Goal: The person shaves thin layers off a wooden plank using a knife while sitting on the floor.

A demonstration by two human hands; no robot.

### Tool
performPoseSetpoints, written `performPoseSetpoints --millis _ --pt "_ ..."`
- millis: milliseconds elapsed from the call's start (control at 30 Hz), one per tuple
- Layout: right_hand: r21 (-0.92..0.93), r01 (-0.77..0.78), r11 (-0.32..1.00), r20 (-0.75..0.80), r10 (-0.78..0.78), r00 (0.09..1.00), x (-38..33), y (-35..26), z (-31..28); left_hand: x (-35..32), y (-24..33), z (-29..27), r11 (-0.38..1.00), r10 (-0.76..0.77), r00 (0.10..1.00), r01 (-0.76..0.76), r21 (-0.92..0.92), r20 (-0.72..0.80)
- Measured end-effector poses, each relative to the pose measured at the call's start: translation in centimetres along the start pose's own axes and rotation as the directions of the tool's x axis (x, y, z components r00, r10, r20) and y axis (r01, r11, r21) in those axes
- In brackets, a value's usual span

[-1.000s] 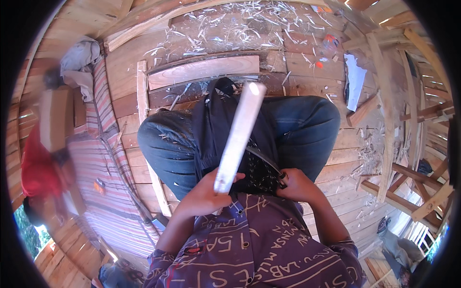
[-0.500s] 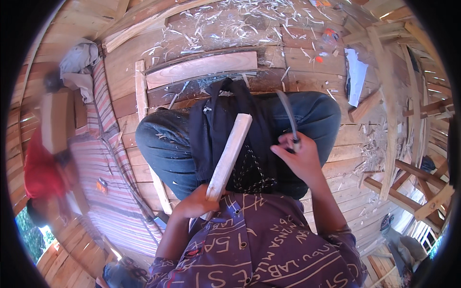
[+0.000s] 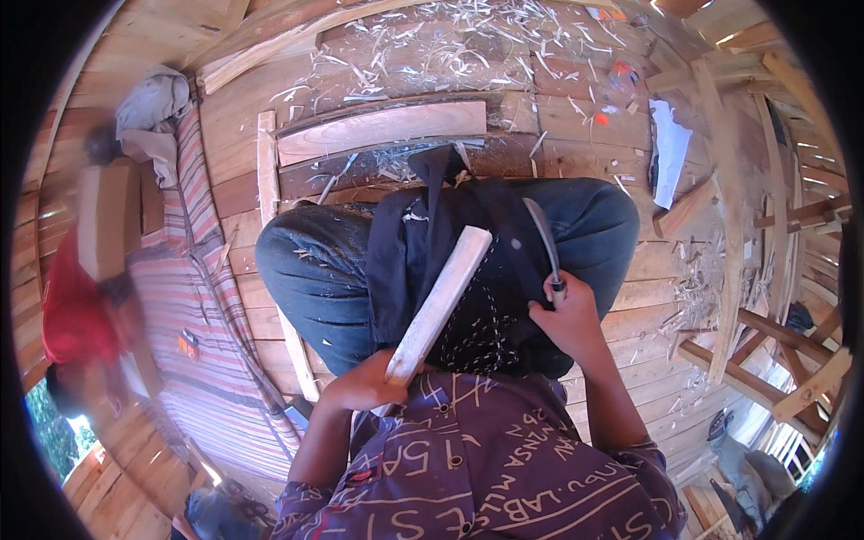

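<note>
While the left hand (image 3: pixel 364 382) grips the pale wooden slat (image 3: pixel 439 304) propped across the cloth-covered lap (image 3: pixel 468 270) — a steady rest — the right hand (image 3: pixel 565 317) clasps a curved knife (image 3: pixel 543 238).

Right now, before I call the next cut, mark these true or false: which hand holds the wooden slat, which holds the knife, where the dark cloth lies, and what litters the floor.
1. The left hand holds the wooden slat by its lower end. True.
2. The right hand is empty. False: it grips a curved-blade knife.
3. The knife blade is cutting into the slat. False: the two are apart.
4. A dark cloth lies over the lap. True.
5. Wood shavings litter the plank floor. True.
</note>
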State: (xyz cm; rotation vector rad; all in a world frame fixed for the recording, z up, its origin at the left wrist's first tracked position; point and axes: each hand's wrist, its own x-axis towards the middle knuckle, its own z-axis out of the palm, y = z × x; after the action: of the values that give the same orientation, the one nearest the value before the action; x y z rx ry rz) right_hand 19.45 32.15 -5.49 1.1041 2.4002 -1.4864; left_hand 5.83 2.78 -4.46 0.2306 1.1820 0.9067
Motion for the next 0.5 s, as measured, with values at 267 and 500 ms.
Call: performPoseSetpoints --millis 267,500 --pt "-0.108 -0.001 0.994 -0.074 -0.007 0.997 0.1 -1.1 -1.5 -2.7 3.3 0.8 0.984 0.16 0.966 -0.172 -0.041 -0.202" --pt "-0.021 0.206 0.978 -0.25 -0.205 0.946 2.7 -2.4 -2.5 -3.6 7.2 -1.9 0.869 0.458 0.861 -0.486 -0.093 -0.22"
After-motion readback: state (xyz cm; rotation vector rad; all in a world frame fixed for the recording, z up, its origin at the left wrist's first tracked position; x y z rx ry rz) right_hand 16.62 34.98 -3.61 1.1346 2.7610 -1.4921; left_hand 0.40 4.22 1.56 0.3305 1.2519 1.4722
